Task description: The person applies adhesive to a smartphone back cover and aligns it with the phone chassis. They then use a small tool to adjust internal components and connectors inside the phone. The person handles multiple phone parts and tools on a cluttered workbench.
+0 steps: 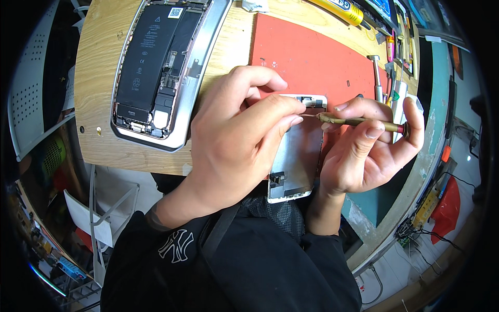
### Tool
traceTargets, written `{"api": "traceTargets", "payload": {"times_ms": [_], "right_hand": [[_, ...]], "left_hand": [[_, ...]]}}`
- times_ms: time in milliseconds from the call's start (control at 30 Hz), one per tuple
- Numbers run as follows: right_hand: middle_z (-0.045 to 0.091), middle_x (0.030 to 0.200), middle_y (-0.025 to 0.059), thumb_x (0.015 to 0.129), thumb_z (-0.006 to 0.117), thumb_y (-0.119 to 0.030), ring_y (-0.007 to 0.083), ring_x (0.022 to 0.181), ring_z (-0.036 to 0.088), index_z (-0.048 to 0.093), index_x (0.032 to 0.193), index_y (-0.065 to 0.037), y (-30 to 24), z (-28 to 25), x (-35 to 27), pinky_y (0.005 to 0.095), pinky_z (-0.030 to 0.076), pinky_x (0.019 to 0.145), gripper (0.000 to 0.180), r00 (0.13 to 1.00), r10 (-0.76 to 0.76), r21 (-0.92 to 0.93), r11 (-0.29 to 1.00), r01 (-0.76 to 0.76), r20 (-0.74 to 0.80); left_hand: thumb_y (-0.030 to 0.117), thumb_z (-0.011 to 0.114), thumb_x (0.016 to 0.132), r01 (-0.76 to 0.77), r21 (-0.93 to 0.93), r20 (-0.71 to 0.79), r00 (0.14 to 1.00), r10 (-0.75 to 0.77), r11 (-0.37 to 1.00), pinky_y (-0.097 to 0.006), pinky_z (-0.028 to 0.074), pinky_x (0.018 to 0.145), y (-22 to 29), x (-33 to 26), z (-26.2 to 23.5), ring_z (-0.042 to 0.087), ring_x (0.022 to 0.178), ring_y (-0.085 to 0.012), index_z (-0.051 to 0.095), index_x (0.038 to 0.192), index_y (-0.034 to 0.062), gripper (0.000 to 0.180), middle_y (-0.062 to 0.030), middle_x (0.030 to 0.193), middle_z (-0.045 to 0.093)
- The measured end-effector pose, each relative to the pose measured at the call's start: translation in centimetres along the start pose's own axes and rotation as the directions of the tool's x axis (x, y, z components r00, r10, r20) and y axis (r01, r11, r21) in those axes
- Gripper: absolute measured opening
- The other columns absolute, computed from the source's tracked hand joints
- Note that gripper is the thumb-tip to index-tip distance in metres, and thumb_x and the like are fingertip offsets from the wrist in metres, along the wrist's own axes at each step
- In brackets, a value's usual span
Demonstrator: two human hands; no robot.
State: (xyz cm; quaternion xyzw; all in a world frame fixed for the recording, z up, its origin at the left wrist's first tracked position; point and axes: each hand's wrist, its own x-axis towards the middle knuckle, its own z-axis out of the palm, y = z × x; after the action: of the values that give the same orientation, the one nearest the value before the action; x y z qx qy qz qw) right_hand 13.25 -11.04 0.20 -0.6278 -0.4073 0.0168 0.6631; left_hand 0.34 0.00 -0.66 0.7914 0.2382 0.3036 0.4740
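While the white-framed phone screen panel with its silver metal back (297, 156) sits centre frame, my left hand (234, 140) pinches its top edge and my right hand (364, 151) grips a slim brass-coloured screwdriver (358, 122); I'd keep the tip square. The opened phone body with black battery (156, 67) lies at ten o'clock on the wooden table (99, 78).

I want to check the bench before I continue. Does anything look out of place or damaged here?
The opened phone lies askew and juts over the wooden board's front edge. Nothing looks spilled. The left hand holds the screen panel; the right hand holds a screwdriver.
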Motion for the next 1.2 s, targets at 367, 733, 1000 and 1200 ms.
{"api": "traceTargets", "payload": {"times_ms": [367, 733, 1000, 1200], "right_hand": [[0.072, 0.089, 0.0205, 0.116, 0.055, -0.021, 0.0187, 0.076, 0.067, 0.029, 0.156, 0.002, -0.30, 0.03, 0.00, 0.0288, 0.057, 0.072, 0.052, 0.999, 0.028, -0.056, 0.998, -0.027, 0.025], [0.074, 0.091, 0.0208, 0.116, 0.055, -0.021, 0.0169, 0.072, 0.067, 0.028, 0.156, 0.000, -0.18, 0.31, -0.06, 0.0257, 0.055, 0.065, 0.053, 1.000, 0.018, -0.081, 0.997, -0.018, -0.001], [0.073, 0.091, 0.0217, 0.116, 0.055, -0.021, 0.0162, 0.069, 0.066, 0.027, 0.157, -0.001, -0.18, 0.37, -0.02, 0.0256, 0.055, 0.060, 0.053, 1.000, 0.029, -0.059, 0.998, -0.029, 0.006], [0.073, 0.092, 0.0217, 0.115, 0.055, -0.021, 0.0161, 0.067, 0.065, 0.027, 0.157, -0.002, -0.24, 0.28, -0.07, 0.0259, 0.055, 0.059, 0.054, 0.999, 0.037, -0.045, 0.998, -0.036, 0.017]], "left_hand": [[-0.005, 0.088, 0.081, -0.006, 0.036, 0.006, 1.000, 0.006, 0.999, -0.027, 0.058, 0.075, 0.16, 0.10, -0.24, 0.072, 0.087, -0.0160, 0.082, 0.099, 0.0029, 0.021, -0.0096, 0.115, 0.068], [-0.006, 0.087, 0.082, 0.023, 0.025, -0.020, 1.000, -0.022, 0.999, -0.029, 0.059, 0.080, 0.47, 0.05, -0.04, 0.072, 0.095, -0.0178, 0.081, 0.099, 0.0030, 0.021, -0.0091, 0.116, 0.068], [-0.005, 0.087, 0.080, 0.011, 0.040, -0.031, 0.999, -0.010, 0.999, -0.031, 0.059, 0.081, 0.54, 0.09, -0.09, 0.072, 0.099, -0.0192, 0.081, 0.099, 0.0033, 0.022, -0.0086, 0.113, 0.069], [-0.005, 0.087, 0.081, 0.008, 0.046, -0.024, 1.000, -0.007, 0.999, -0.031, 0.059, 0.080, 0.46, 0.08, -0.09, 0.072, 0.098, -0.0192, 0.081, 0.100, 0.0034, 0.022, -0.0082, 0.112, 0.070]]}}
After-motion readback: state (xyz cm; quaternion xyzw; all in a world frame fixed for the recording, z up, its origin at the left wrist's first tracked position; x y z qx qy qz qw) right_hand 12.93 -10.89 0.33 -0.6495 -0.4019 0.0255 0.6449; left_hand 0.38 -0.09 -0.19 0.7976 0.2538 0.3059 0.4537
